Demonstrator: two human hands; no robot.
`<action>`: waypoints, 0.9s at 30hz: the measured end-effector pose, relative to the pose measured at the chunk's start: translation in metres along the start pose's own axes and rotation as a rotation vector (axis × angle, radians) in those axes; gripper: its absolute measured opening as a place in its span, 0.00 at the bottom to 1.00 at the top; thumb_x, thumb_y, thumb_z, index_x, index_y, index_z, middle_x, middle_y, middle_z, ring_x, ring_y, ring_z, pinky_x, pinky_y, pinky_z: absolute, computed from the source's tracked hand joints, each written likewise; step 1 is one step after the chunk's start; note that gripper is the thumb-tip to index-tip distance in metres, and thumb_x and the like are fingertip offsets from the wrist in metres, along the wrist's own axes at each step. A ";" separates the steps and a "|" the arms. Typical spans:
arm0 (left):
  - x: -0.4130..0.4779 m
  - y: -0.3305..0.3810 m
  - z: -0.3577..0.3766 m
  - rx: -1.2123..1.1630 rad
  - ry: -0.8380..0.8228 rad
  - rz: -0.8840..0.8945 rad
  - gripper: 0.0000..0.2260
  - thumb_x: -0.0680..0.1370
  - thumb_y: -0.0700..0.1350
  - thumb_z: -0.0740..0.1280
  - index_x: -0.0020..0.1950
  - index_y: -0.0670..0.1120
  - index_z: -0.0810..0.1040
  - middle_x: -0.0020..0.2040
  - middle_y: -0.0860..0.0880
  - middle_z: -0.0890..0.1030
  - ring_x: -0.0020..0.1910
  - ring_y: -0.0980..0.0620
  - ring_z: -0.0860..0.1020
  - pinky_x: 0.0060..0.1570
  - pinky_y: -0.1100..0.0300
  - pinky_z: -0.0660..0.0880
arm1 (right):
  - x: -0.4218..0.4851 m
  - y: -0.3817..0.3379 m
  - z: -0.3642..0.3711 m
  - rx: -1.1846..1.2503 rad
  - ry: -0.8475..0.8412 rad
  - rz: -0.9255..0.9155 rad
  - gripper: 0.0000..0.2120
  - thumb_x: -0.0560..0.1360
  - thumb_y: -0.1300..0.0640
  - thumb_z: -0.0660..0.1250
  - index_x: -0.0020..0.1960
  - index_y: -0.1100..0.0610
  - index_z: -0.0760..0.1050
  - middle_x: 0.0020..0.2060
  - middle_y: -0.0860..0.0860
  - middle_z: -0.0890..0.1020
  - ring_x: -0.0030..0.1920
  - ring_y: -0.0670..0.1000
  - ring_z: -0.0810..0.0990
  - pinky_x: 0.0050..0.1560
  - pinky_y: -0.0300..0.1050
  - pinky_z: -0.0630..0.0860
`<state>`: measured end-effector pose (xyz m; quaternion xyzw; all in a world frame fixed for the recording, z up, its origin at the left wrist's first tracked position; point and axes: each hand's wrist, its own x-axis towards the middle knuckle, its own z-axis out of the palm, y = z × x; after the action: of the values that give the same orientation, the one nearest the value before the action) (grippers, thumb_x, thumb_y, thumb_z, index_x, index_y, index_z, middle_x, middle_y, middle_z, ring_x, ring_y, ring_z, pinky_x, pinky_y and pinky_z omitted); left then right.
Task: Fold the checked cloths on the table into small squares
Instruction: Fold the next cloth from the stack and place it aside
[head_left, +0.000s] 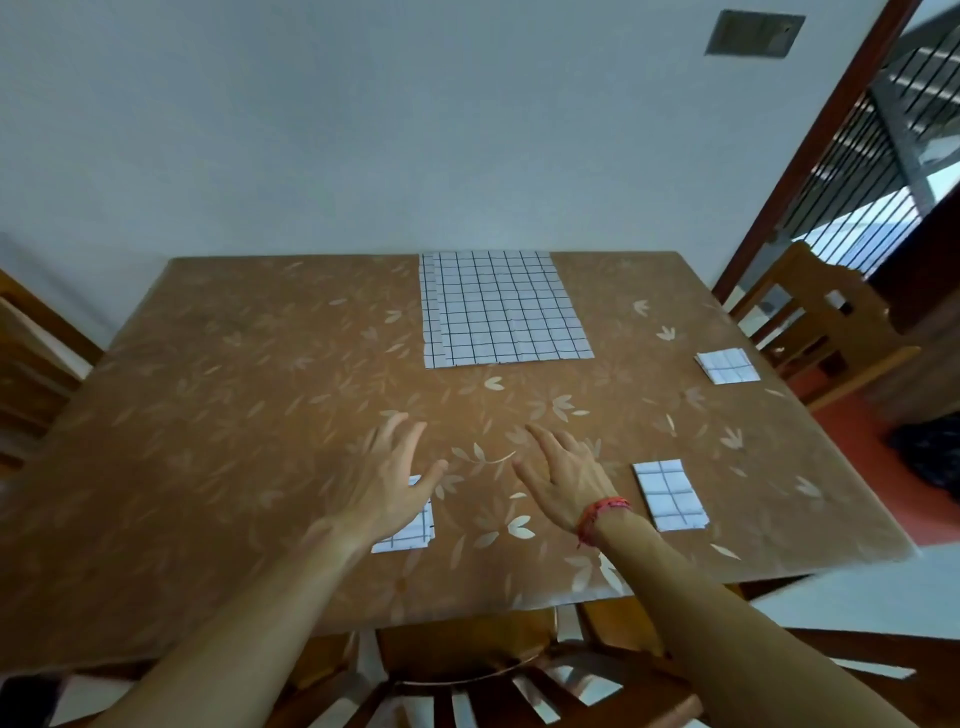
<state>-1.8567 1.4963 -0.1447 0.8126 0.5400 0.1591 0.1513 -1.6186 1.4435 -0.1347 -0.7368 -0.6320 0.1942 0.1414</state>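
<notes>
Both hands are out over the table (234, 389), and neither has hold of anything: my left hand (395, 478) and right hand (563, 478) are each spread, fingers loose and pointing away from me, seemingly just above the surface, though I cannot tell whether they touch it. What I judge comes next is the flat cloth (501, 309), which lies straight ahead of the fingertips at the far edge of the table, well apart from both hands. A second layer peeps out along its left side, so it looks like more than one cloth stacked. Its long axis seems to run away from me, though the wide lens makes that uncertain. My right hand lines up with its middle and my left with its left edge; both look about equally far off, so I reckon it is a two-handed reach. Three cloths are done: one square (410, 535) partly under my left wrist, one (670, 496) just right of my right hand, one (727, 366) far off right.
</notes>
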 end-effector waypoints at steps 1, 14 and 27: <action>0.001 0.000 -0.002 0.014 -0.003 -0.006 0.31 0.76 0.64 0.54 0.73 0.48 0.67 0.74 0.50 0.63 0.73 0.50 0.61 0.69 0.52 0.64 | 0.001 0.000 -0.001 -0.010 0.002 -0.004 0.27 0.78 0.39 0.55 0.75 0.46 0.59 0.70 0.50 0.68 0.67 0.55 0.68 0.65 0.53 0.69; 0.013 -0.011 -0.002 0.072 -0.069 0.015 0.36 0.73 0.69 0.46 0.73 0.49 0.66 0.74 0.49 0.61 0.74 0.50 0.59 0.67 0.46 0.67 | 0.011 -0.011 -0.007 -0.120 0.017 0.001 0.27 0.79 0.39 0.53 0.76 0.45 0.56 0.73 0.49 0.64 0.69 0.55 0.65 0.68 0.53 0.63; 0.047 -0.018 0.006 -0.008 -0.088 0.072 0.38 0.72 0.69 0.44 0.76 0.49 0.62 0.77 0.49 0.56 0.74 0.49 0.58 0.68 0.50 0.67 | 0.029 -0.008 -0.012 -0.201 0.026 0.068 0.27 0.78 0.37 0.51 0.74 0.43 0.54 0.72 0.50 0.64 0.67 0.55 0.67 0.64 0.54 0.68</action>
<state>-1.8520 1.5461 -0.1530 0.8370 0.5027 0.1305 0.1721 -1.6170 1.4739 -0.1237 -0.7706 -0.6212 0.1248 0.0684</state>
